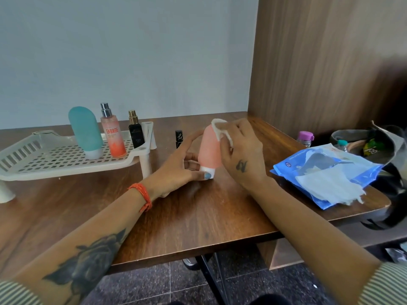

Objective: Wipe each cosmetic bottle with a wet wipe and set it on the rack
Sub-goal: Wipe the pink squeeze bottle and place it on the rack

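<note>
Pink bottle (209,148): upright on counter (198,216), white cap down, near centre, right of rack (66,159).
Left hand (178,170): grips pink bottle at cap end, thumb on cap, fingers behind body.
Right hand (241,150): pinches wipe (221,129), pressed against upper right side of pink bottle.
Rack: white, perforated, on legs, at counter left.
On rack: teal bottle (86,132), cap down; orange spray (112,133); black spray (135,130); all upright.
Black tube (178,138): upright on counter, between rack and pink bottle.
Wipe pack (326,172): blue, open, at counter right edge, sheet hanging out.
Purple-capped bottle (305,138): behind wipe pack.
</note>
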